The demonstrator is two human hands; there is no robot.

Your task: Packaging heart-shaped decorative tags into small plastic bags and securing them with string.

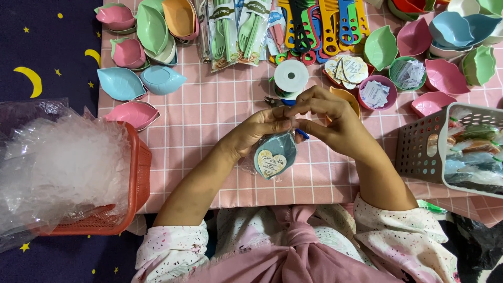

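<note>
Pink checked cloth covers the low table. Both hands meet above its middle: left hand pinches the gathered top of a clear bag holding a blue leaf-shaped dish with a heart-shaped tag on it; right hand pinches the same neck from the other side, fingers closed tight. White ribbon spool sits just beyond the hands. Orange basket heaped with clear bags stands left; grey basket of packed dishes right. Loose pastel dishes ring the cloth.
</note>
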